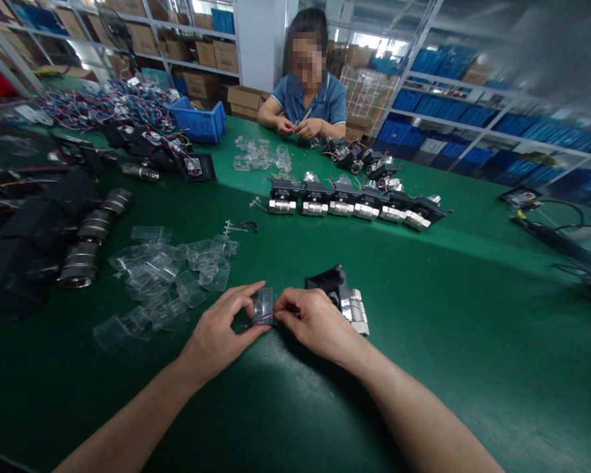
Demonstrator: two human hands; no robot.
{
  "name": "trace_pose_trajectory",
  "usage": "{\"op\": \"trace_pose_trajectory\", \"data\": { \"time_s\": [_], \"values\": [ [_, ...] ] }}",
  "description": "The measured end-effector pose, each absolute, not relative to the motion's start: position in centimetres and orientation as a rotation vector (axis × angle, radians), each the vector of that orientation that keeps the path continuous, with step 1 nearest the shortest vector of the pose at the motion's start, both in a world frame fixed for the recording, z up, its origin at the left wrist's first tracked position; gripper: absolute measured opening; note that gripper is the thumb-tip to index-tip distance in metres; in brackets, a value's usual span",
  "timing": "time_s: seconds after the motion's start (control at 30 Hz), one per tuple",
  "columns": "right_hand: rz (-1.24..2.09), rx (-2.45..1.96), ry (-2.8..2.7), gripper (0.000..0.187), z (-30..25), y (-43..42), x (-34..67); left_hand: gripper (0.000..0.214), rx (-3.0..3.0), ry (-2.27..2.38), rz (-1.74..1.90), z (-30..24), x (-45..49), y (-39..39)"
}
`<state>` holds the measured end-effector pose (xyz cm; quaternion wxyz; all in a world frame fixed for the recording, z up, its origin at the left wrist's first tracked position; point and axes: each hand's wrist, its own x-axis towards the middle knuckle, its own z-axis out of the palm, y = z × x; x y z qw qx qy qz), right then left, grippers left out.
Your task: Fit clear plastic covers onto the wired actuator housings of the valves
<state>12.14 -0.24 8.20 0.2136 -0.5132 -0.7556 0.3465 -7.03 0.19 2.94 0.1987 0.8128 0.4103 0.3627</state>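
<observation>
Between the thumb and fingers of my left hand (pixel 221 328) is a small clear plastic cover (pixel 263 306), held just above the green table. My right hand (pixel 315 322) has its fingertips pinched at the cover's right edge; what they grip is hidden, though thin wires show near the cover's lower edge. Just beyond my right hand lies a black housing (pixel 329 281) with a silver metal valve body (pixel 358 312), partly covered by that hand. A loose pile of clear plastic covers (pixel 152 276) lies to the left of my left hand.
A row of valve assemblies (pixel 345 200) stands across the middle of the table. Larger valves (pixel 86 236) lie at left, with a blue bin (pixel 197 120) and tangled wires (pixel 113 105) behind. Opposite sits a co-worker (pixel 308 98). A black cabled tool (pixel 561 243) lies at right.
</observation>
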Motion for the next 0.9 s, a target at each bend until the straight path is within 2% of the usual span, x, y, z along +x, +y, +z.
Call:
{"op": "trace_pose_trajectory", "data": {
  "time_s": [0.57,0.77,0.9],
  "values": [
    [1.083,-1.477,-2.016,0.009,8.02,-0.02,12.42,0.023,2.21,1.191,0.998,2.43,-6.79,0.08],
    [1.119,-1.374,-2.121,0.016,8.02,0.07,12.87,0.022,2.188,1.219,0.969,2.42,-6.7,0.01],
    [1.148,-1.426,-1.995,0.017,7.53,-0.05,12.76,0.021,2.193,1.195,0.991,2.56,-6.62,0.04]
  ]
}}
